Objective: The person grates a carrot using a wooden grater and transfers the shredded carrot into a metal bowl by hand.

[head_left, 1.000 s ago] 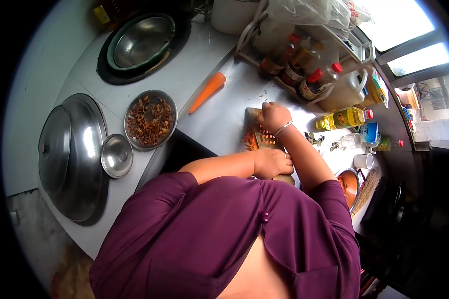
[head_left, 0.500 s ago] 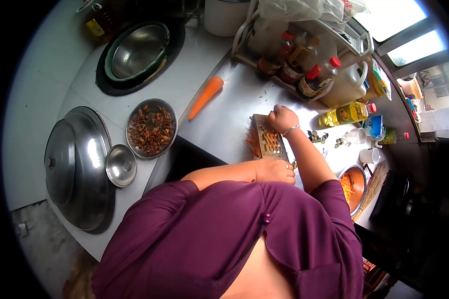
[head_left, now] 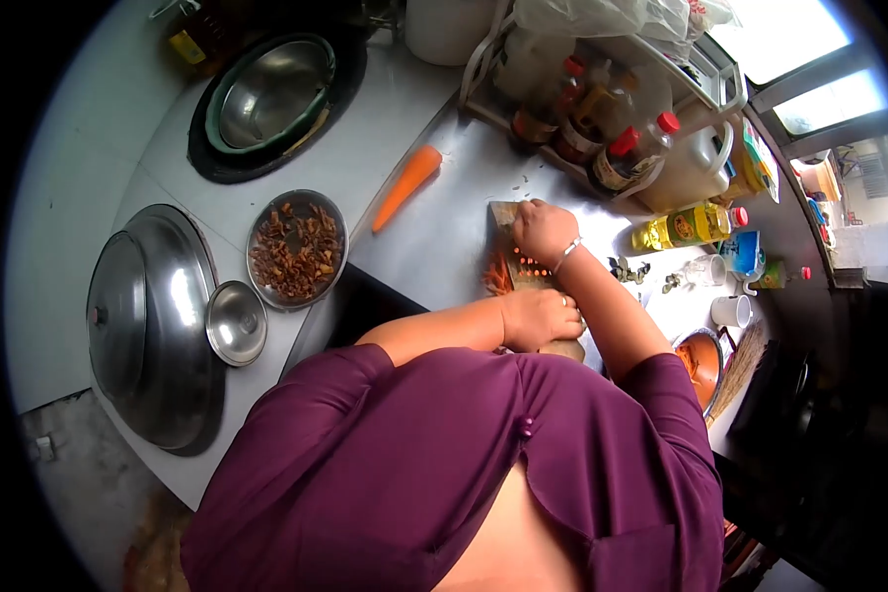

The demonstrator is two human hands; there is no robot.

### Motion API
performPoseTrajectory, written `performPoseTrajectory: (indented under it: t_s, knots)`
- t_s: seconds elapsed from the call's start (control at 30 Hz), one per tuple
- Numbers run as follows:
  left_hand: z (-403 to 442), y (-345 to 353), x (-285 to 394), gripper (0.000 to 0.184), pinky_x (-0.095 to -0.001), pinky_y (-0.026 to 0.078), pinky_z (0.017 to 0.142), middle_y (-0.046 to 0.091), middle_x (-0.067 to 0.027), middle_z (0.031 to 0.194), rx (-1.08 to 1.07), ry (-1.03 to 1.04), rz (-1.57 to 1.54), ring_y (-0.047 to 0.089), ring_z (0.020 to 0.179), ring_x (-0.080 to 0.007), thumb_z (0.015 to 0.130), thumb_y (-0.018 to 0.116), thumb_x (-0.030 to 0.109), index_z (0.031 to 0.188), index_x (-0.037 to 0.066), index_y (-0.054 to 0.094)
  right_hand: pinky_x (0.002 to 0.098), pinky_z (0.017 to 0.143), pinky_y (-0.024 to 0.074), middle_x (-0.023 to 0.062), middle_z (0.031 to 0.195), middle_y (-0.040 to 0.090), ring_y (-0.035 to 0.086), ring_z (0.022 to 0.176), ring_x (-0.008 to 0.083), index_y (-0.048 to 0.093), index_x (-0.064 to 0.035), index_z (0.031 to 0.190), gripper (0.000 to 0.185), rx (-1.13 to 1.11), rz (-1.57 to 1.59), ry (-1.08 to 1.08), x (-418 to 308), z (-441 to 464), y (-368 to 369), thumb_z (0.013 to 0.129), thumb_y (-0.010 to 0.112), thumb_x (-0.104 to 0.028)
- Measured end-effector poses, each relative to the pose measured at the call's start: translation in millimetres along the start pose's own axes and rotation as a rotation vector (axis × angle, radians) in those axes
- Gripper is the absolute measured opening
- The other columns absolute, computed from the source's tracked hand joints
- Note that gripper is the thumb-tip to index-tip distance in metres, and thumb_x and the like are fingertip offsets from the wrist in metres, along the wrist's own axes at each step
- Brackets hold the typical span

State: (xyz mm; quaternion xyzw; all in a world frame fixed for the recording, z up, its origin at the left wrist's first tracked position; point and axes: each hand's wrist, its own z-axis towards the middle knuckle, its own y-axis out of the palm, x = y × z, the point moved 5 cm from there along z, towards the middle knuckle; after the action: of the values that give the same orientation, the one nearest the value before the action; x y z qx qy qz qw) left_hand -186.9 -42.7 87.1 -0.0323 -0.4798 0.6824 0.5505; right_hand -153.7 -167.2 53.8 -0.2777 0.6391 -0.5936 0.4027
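Note:
A flat grater [head_left: 504, 212] with rows of holes lies slanted on the metal counter, and orange shows through the holes between my hands. My left hand [head_left: 541, 321], with a ring on one finger, is closed around its lower part. Over the upper part sits my right hand [head_left: 546, 235], fingers curled down and a bracelet at the wrist; anything under those fingers is hidden. Carrot shreds [head_left: 498, 276] lie along the grater's left edge. A whole peeled carrot [head_left: 407, 187] rests farther up the counter.
At left are a bowl of brown chopped pieces [head_left: 298, 252], a large metal lid [head_left: 163, 326] and a small metal bowl [head_left: 237, 324]. A bottle rack [head_left: 602, 128] stands behind, with an oil bottle [head_left: 689, 227] at right. Near my right arm is a basin with carrot shreds [head_left: 696, 370].
The grater has shifted away from my body and slightly left. My right hand has slid left over its face, and my left hand has moved a little up along it.

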Motion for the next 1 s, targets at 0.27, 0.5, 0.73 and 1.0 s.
performPoseTrajectory:
  t_s: [0.27, 0.5, 0.73, 1.0]
  knots:
    - [-7, 16, -5, 0.031, -0.0381, 0.05, 0.077, 0.06, -0.0058, 0.09, -0.07, -0.081, 0.034, 0.059, 0.091, -0.0272, 0.066, 0.067, 0.027, 0.091, 0.01, 0.061, 0.0466, 0.068, 0.0528, 0.0142, 0.086, 0.067, 0.065, 0.074, 0.0362, 0.062, -0.0072, 0.086, 0.021, 0.001, 0.047, 0.023, 1, 1, 5, 0.087, 0.051, -0.024]
    - [-2, -3, -4, 0.044, -0.0369, 0.047, 0.09, 0.062, -0.0069, 0.105, -0.153, -0.165, 0.004, 0.058, 0.103, -0.0264, 0.059, 0.073, 0.017, 0.101, 0.007, 0.062, 0.0472, 0.071, 0.0524, 0.0153, 0.091, 0.067, 0.065, 0.079, 0.037, 0.063, -0.0067, 0.088, 0.026, -0.038, 0.061, 0.024, -2, 12, -1, 0.088, 0.048, -0.028]
    - [-3, 14, 9, 0.018, -0.0381, 0.051, 0.078, 0.062, -0.0063, 0.086, -0.066, -0.072, 0.003, 0.061, 0.088, -0.0249, 0.078, 0.058, 0.024, 0.088, 0.01, 0.06, 0.0457, 0.07, 0.0534, 0.016, 0.089, 0.067, 0.067, 0.076, 0.0348, 0.063, -0.0048, 0.087, 0.025, -0.043, 0.043, 0.017, -2, -20, 2, 0.088, 0.052, -0.026]
    - [3, 11, 7, 0.016, -0.0371, 0.052, 0.079, 0.063, -0.0082, 0.091, -0.043, -0.064, 0.008, 0.061, 0.092, -0.0268, 0.084, 0.051, 0.018, 0.09, 0.007, 0.061, 0.0461, 0.082, 0.0512, 0.0182, 0.097, 0.068, 0.065, 0.091, 0.0368, 0.066, -0.0068, 0.101, 0.033, -0.109, 0.079, 0.103, 24, 18, 29, 0.09, 0.047, -0.031]
